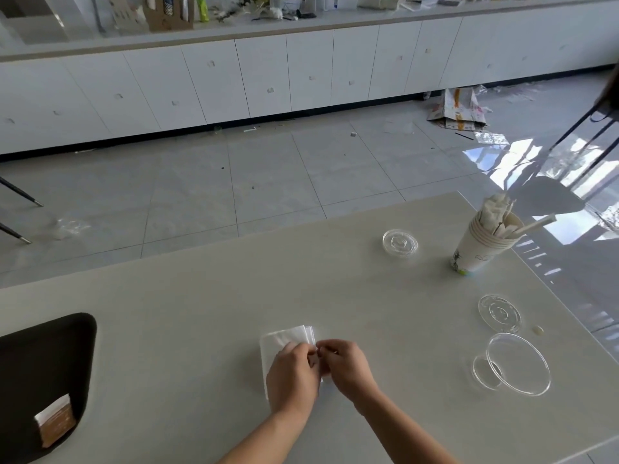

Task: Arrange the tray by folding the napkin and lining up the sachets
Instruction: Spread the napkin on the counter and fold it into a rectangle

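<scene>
Single head-worn wide-angle view, facing forward and down across the table [207, 329], close above it. Table fills the lower frame; floor and cabinets [261, 78] occupy the upper frame.

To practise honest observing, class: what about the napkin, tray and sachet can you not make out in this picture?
1. Head view: the napkin is half covered by the left hand and right hand, whose fingers pinch it; its folds cannot be counted.
2. Head view: the black tray is cut off by the left edge; what lies on that part is unseen.
3. Head view: the sachet has print too small to read.
</scene>
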The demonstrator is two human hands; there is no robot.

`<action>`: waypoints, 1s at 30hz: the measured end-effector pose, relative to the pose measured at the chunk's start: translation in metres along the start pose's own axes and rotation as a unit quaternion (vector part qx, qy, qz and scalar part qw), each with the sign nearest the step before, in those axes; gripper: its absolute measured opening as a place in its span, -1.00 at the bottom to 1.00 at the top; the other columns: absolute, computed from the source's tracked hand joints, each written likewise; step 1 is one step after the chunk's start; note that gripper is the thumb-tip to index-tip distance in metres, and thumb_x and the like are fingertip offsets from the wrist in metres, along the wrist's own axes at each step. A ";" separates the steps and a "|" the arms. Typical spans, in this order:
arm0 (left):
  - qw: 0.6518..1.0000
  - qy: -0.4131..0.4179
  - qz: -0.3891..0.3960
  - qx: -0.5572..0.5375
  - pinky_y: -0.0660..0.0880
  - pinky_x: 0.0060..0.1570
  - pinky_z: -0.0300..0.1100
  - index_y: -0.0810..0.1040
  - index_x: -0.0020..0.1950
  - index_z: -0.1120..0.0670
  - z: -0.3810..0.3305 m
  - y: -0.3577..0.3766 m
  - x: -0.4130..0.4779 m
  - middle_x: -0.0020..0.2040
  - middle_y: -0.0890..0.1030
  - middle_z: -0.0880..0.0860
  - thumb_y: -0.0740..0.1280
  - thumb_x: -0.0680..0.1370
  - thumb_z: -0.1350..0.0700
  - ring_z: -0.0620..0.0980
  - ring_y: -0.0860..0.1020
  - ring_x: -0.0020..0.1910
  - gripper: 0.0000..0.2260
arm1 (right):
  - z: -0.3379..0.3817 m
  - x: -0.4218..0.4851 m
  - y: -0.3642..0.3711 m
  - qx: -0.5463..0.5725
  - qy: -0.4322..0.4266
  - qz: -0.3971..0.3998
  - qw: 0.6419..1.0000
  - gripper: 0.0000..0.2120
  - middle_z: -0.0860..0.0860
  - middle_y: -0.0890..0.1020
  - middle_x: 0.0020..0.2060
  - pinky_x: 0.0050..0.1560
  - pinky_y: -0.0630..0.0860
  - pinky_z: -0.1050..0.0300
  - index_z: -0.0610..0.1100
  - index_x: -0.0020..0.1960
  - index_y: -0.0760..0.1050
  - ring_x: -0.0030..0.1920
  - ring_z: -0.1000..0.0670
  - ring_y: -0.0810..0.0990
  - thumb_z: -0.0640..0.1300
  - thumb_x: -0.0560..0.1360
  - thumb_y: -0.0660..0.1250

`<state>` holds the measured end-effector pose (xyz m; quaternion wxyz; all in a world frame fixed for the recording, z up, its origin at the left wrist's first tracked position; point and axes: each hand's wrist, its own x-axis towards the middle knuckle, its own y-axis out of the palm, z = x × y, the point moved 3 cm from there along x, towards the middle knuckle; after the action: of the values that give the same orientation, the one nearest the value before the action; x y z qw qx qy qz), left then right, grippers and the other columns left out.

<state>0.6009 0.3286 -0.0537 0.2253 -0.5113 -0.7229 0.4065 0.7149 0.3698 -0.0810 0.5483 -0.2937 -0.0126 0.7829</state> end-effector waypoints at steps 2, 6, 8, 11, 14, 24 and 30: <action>0.997 0.068 0.015 0.033 0.45 -0.26 -0.13 0.61 -0.22 0.00 0.005 0.003 -0.003 -0.22 0.61 -0.07 0.33 0.47 -0.05 -0.02 0.53 -0.13 -0.83 | 0.002 0.002 -0.001 -0.026 -0.010 -0.003 1.000 -0.82 -0.23 0.60 -0.34 -0.30 0.32 0.07 -0.29 -0.24 0.50 -0.38 0.02 0.43 -0.23 0.46 0.21; 0.973 0.199 -0.016 0.111 0.46 -0.16 -0.09 0.57 -0.25 -0.03 0.017 -0.005 -0.013 -0.22 0.59 -0.10 0.33 0.37 0.06 0.04 0.56 -0.04 -0.96 | 0.004 0.008 0.000 -0.060 -0.004 -0.011 0.998 -0.82 -0.19 0.65 -0.27 -0.22 0.45 0.07 -0.25 -0.15 0.58 -0.29 -0.11 0.60 -0.17 0.49 0.27; 0.969 0.205 -0.019 0.140 0.48 0.02 -0.03 0.60 -0.03 -0.03 0.033 -0.009 -0.015 0.08 0.62 -0.02 0.37 0.36 0.08 0.09 0.54 0.19 -0.80 | 0.005 0.007 0.001 -0.097 0.000 -0.021 0.995 -0.80 -0.02 0.70 -0.09 -0.06 0.55 0.11 -0.10 0.10 0.62 -0.09 -0.05 0.67 -0.08 0.53 0.34; 0.957 0.211 -0.001 0.199 0.46 0.25 0.13 0.54 0.29 0.07 0.057 -0.010 -0.017 0.40 0.46 0.18 0.31 0.47 -0.04 0.21 0.39 0.43 -0.59 | 0.006 0.000 0.003 -0.244 -0.125 -0.075 0.959 -0.55 0.09 0.49 0.35 0.22 0.47 0.13 0.01 0.44 0.38 0.28 0.02 0.46 -0.02 0.56 0.29; 0.940 0.204 0.036 0.270 0.22 0.40 0.17 0.39 0.45 0.16 0.065 -0.006 -0.019 0.48 0.36 0.19 0.11 0.53 -0.21 0.18 0.23 0.50 -0.38 | 0.006 -0.003 0.014 -0.371 -0.261 -0.013 0.891 -0.45 0.27 0.05 0.58 0.51 0.09 0.11 0.16 0.58 -0.01 0.57 0.07 -0.04 0.06 0.63 0.06; 0.939 0.193 0.091 0.270 -0.06 0.42 0.15 0.17 0.53 0.13 0.073 0.004 -0.022 0.57 0.11 0.15 0.02 0.50 -0.38 0.09 -0.11 0.54 -0.23 | -0.022 0.012 0.019 -0.486 -0.259 0.048 0.833 -0.44 0.27 -0.19 0.57 0.53 -0.23 -0.17 0.15 0.59 -0.19 0.59 -0.03 -0.23 0.23 0.65 -0.15; 0.999 0.004 -0.028 -0.016 0.37 0.33 0.05 0.43 0.39 0.22 0.072 -0.018 -0.023 0.32 0.49 0.23 0.40 0.47 0.09 0.25 0.43 0.34 -0.48 | -0.020 0.011 0.016 -0.473 -0.258 0.048 0.841 -0.42 0.31 -0.23 0.55 0.52 -0.29 -0.12 0.17 0.58 -0.23 0.58 0.00 -0.26 0.24 0.61 -0.17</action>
<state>0.5466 0.2792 -0.0779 0.2314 -0.4956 -0.7427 0.3864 0.7081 0.3670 -0.1084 0.2817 -0.3054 -0.5082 0.7544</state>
